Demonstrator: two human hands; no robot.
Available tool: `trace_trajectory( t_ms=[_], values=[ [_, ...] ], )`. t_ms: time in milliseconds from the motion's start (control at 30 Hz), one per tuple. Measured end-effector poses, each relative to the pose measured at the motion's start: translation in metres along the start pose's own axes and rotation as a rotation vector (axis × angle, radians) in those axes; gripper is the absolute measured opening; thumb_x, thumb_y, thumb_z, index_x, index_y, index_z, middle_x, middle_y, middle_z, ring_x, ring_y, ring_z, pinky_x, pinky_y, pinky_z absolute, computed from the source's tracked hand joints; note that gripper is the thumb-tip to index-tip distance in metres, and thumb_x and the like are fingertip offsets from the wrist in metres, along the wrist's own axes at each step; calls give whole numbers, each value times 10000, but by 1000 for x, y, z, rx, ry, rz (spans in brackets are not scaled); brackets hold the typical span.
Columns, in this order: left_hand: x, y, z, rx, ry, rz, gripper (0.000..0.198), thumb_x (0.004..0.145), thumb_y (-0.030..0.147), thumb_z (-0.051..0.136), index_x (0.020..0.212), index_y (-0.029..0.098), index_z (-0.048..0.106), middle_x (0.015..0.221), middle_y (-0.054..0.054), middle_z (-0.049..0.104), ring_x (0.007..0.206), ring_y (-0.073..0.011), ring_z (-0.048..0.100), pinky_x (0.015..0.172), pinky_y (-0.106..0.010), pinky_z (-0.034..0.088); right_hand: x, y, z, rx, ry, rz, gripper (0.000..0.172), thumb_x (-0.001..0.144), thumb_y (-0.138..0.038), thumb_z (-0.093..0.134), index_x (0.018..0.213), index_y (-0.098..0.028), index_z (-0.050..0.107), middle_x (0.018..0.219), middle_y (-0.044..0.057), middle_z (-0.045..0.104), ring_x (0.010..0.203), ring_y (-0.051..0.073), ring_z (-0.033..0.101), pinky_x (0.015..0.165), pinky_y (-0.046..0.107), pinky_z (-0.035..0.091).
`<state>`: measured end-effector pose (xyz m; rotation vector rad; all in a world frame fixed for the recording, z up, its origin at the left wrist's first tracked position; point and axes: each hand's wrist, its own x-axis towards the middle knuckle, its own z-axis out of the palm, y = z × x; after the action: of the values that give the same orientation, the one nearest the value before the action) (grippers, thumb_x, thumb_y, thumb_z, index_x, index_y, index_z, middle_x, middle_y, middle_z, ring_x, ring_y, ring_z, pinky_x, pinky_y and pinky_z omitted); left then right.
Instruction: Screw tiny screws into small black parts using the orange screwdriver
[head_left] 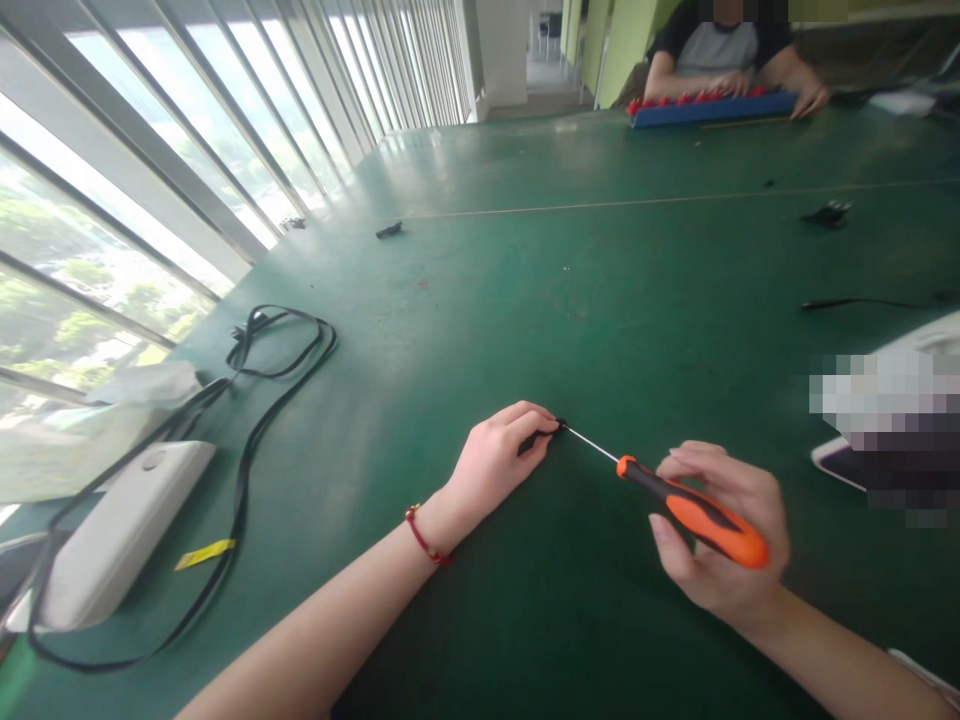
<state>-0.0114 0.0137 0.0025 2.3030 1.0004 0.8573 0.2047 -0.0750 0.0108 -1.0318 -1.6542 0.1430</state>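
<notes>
My left hand, with a red bracelet on its wrist, rests on the green table. Its fingers pinch a small black piece, mostly hidden by them, so its kind does not show. The thin shaft of an orange-and-black screwdriver points left, its tip meeting the piece by my left fingertips. My right hand holds the handle loosely, fingers curled behind it and the thumb below, a little apart.
On the left lies a white power strip with a looped black cable carrying a yellow tag. Small black pieces lie farther off. Across the table a person handles a blue tray of red parts. A phone-like object sits at right.
</notes>
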Motion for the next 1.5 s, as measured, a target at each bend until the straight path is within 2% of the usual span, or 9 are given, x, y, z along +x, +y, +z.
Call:
trace_trajectory(
  t_ms=[167, 300, 400, 567, 767, 933, 1133, 1300, 1500],
  values=[
    [0, 1, 0, -11, 1, -21, 155, 870, 120, 535, 936, 198, 652, 1027, -31, 696, 902, -150, 669, 803, -270, 556, 5, -3, -2, -64, -141, -72, 293, 762, -145, 607, 1048, -206, 595, 731, 7, 633, 634, 181, 601, 673, 418, 508],
    [0, 1, 0, -12, 4, -19, 154, 868, 124, 538, 937, 198, 654, 1024, -35, 699, 903, -156, 672, 810, -277, 556, 3, -2, 0, -22, -17, -5, 445, 728, -131, 653, 1152, -235, 566, 891, 58, 636, 830, 236, 621, 647, 397, 534],
    [0, 0, 0, -7, 4, -12, 155, 871, 123, 535, 939, 198, 652, 1025, -31, 698, 907, -153, 670, 822, -280, 555, 1, 0, 0, 19, -19, 34, 555, 713, -164, 671, 1242, -229, 514, 818, 28, 586, 743, 204, 596, 652, 390, 533],
    [0, -1, 1, 2, 9, -9, 140, 875, 136, 540, 932, 199, 652, 1026, -18, 701, 903, -145, 669, 828, -279, 553, 3, -3, -1, -99, -117, -47, 264, 760, -147, 631, 1010, -226, 601, 764, 7, 644, 668, 168, 588, 686, 374, 505],
    [0, 0, 1, 16, 2, 2, 160, 875, 135, 530, 952, 196, 657, 1015, -29, 702, 911, -161, 665, 844, -294, 544, 2, -4, 2, 9, 5, 17, 528, 724, -147, 665, 1224, -229, 518, 848, 28, 571, 698, 175, 584, 608, 345, 533],
    [1, 1, 1, 46, 8, -8, 179, 848, 121, 548, 960, 198, 664, 981, -24, 701, 854, -156, 660, 789, -280, 545, 3, -9, 2, -114, -63, -1, 175, 778, -172, 630, 936, -248, 619, 753, 3, 632, 637, 156, 596, 563, 298, 502],
    [2, 1, 2, 74, 16, 4, 168, 840, 127, 556, 948, 187, 670, 965, -26, 698, 832, -151, 656, 786, -276, 550, 4, -7, 5, 4, 43, 26, 488, 724, -156, 668, 1183, -242, 526, 799, 4, 569, 675, 167, 594, 623, 334, 537],
    [3, 0, 4, 81, 32, 21, 172, 833, 125, 553, 938, 186, 675, 947, -29, 698, 822, -152, 659, 780, -277, 554, 3, -9, 6, -91, -13, 25, 212, 773, -149, 639, 958, -248, 608, 583, -40, 528, 582, 150, 559, 575, 305, 486],
    [3, -2, 5, 94, 33, 37, 159, 827, 126, 562, 928, 180, 672, 942, -32, 695, 825, -156, 658, 779, -281, 557, 3, -6, 8, 57, 65, -7, 495, 713, -156, 682, 1176, -242, 530, 778, -10, 562, 656, 161, 585, 601, 320, 514]
  ],
)
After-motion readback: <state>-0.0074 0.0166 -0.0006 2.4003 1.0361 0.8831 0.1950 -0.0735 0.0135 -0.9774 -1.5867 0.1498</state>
